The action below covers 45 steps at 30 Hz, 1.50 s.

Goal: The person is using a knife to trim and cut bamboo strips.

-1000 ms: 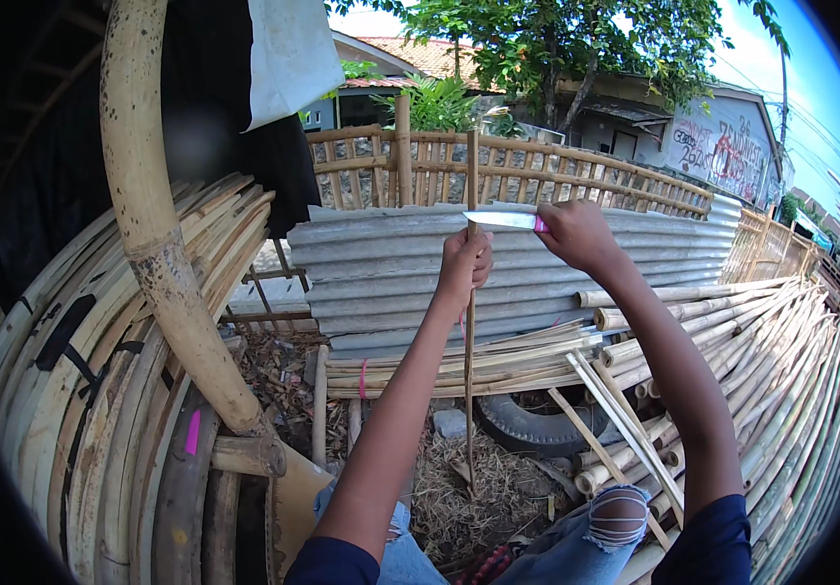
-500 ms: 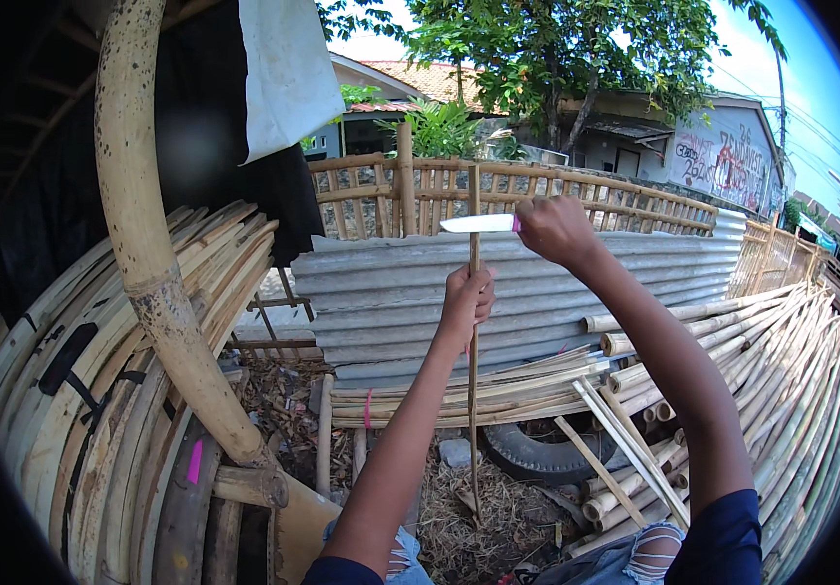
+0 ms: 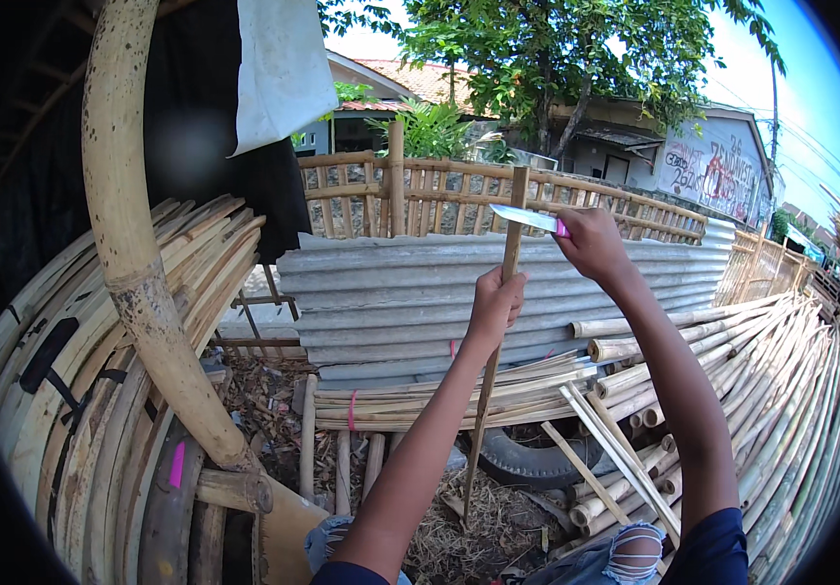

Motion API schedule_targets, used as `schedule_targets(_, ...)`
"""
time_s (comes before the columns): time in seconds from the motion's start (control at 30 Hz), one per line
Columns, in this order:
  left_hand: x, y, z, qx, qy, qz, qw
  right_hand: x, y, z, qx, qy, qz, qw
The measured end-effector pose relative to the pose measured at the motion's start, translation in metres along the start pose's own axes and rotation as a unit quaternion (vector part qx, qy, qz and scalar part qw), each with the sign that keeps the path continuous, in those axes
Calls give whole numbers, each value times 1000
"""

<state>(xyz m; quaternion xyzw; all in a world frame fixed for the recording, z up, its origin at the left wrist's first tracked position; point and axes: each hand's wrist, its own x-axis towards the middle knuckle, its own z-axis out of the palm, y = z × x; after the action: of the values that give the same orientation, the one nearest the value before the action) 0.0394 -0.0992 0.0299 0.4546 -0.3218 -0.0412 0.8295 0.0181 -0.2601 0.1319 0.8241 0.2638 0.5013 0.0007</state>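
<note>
My left hand (image 3: 499, 304) is closed around a long bamboo strip (image 3: 484, 414). The strip leans slightly, its top tipped to the right and its lower end down among the shavings on the ground. Higher up, my right hand (image 3: 592, 244) grips the pink handle of a knife (image 3: 529, 218). The pale blade lies across the strip a little below its top end, pointing left. From this view I cannot tell whether the edge is cutting into the strip.
Stacked split bamboo (image 3: 79, 390) fills the left side behind a thick bamboo post (image 3: 137, 273). A corrugated sheet (image 3: 391, 302) stands ahead. Bamboo poles (image 3: 732, 390) are piled at right, near a tyre (image 3: 537, 458). Dry shavings (image 3: 439, 541) cover the ground before my knees.
The strip has gone from nearly upright to leaning right at the top. Both hands have shifted right with it, and the knife now slants, its tip higher than its handle.
</note>
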Motion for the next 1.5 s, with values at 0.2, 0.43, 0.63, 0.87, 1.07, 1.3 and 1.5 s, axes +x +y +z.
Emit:
schedule_targets(0.2, 3, -5, 9, 5, -4, -1, 1000, -11, 10, 6, -64, -40, -73, 994)
schedule_targets(0.43, 0, -2, 12, 9, -11, -26, 1000, 23, 24, -9, -114, 27, -55, 992)
schedule_targets(0.63, -12, -23, 69, -25, -96, -12, 995, 75, 90, -51, 15, 202, 231, 952)
schedule_targets(0.87, -10, -19, 55, 11, -37, 5, 999, 6, 37, -47, 37, 78, 16, 996)
schedule_targets(1.07, -13, -19, 52, 62, 4, 20, 998, -23, 21, -43, -12, -26, -99, 995)
schedule_targets(1.3, -12, -15, 51, 41, -1, 4, 999, -38, 22, -27, -62, -49, -125, 989)
schedule_targets(1.5, -8, -10, 43, 40, -13, -7, 999, -15, 37, -14, -109, 69, 16, 992)
